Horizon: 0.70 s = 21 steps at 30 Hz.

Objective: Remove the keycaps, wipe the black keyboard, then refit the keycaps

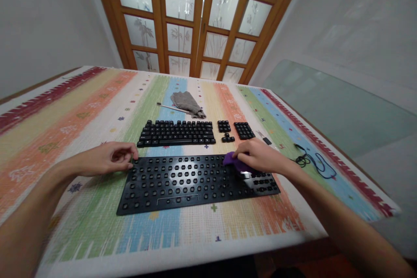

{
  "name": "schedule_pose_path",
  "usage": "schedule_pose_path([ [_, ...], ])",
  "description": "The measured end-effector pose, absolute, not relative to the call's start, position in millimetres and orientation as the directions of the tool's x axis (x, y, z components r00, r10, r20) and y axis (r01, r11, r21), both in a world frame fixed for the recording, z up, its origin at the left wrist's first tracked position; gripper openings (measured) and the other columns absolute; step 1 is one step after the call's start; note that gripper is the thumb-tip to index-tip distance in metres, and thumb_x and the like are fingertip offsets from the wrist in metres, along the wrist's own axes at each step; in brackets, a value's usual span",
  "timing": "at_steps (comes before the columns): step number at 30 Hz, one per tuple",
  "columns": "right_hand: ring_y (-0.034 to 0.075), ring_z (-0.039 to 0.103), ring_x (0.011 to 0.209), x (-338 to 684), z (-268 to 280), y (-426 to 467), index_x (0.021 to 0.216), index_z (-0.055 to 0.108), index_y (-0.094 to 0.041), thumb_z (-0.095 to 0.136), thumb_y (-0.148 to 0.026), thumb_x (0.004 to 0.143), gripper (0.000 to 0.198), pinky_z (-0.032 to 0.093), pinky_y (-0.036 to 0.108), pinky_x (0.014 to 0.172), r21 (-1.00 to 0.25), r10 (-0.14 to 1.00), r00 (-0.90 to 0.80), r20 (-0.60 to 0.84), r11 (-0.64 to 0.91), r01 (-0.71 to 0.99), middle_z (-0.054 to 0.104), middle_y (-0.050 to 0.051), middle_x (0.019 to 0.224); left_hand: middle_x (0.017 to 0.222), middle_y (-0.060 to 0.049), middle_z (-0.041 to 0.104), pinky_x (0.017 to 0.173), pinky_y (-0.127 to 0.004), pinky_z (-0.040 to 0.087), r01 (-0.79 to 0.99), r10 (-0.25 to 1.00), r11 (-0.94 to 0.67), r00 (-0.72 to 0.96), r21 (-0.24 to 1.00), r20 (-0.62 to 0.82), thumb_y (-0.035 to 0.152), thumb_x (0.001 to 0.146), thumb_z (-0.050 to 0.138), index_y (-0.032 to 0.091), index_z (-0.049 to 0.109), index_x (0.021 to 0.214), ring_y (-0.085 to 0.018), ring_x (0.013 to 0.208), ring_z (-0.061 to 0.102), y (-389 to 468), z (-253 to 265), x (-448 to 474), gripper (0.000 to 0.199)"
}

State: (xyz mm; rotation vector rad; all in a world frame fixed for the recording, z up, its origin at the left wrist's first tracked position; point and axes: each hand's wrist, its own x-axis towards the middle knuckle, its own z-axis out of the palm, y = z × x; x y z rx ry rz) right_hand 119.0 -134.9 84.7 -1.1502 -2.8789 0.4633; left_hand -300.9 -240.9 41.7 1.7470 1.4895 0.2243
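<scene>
A black keyboard base (195,200) with its keycaps off lies on the striped tablecloth, its key posts showing in rows. At its upper left corner, my left hand (114,158) is closed, with thumb and forefinger pinching the edge. My right hand (260,156) grips a purple cloth (230,160) and presses it on the upper right part of the base. The cloth and hand hide some of the posts there. Beyond the base, the removed black keycaps (177,132) are laid out in keyboard order, with smaller groups of keycaps (244,130) to the right.
A grey rag (187,102) lies farther back, beside a thin white brush (172,107) with a dark head. Right of the keycaps is a small tool with a black handle (267,140). A coiled black cable (317,163) rests at the right. Wooden glazed doors (198,21) stand behind the table.
</scene>
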Motion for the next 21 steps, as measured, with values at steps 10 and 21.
schedule_pose_path([
  [10,0.021,0.066,0.093,128.2,78.6,-128.6,0.118,0.072,-0.021,0.045,-0.021,0.087,0.041,0.048,0.035,0.085,-0.332,0.754,-0.648,0.112,0.643,0.691,0.075,0.008,0.107,0.072,0.002,0.049,0.062,-0.022,0.035,0.761,0.881,0.009,0.301,0.649,-0.365,0.044,0.083,0.058,0.016,0.059,0.095,-0.014,0.069,0.044,-240.7,39.0,-304.9,0.031],
  [21,0.019,0.057,0.078,136.1,63.4,-126.2,0.100,0.073,-0.012,0.043,-0.013,0.093,0.031,0.042,0.031,0.075,-0.156,0.570,-0.804,-0.170,0.790,0.593,0.065,0.010,0.086,0.073,0.001,0.053,0.062,-0.025,0.038,0.752,0.892,0.014,0.289,0.659,-0.348,0.043,0.080,0.063,0.018,0.061,0.093,-0.016,0.069,0.047,-241.4,38.3,-305.5,0.029],
])
